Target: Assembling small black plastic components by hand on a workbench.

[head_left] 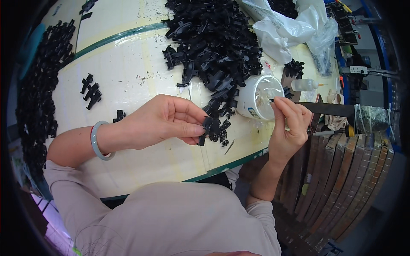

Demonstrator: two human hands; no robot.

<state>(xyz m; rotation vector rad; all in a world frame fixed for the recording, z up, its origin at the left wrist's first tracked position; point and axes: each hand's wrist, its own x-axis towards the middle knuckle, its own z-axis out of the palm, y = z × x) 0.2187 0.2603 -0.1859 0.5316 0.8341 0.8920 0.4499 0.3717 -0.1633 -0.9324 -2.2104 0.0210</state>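
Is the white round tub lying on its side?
Yes, the white round plastic tub lies tipped over on the table, its open mouth facing the right hand.

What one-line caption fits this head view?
Left hand pinches a black plastic part while right hand holds a tiny piece at a white tub, beside a heap of black parts.

Black plastic parts, white tub, cream tabletop edged green, pale jade-green bangle, beige sleeves

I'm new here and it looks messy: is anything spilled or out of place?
The white tub lies tipped on its side beside the heap of black plastic parts. Whether anything spilled out of it cannot be told.
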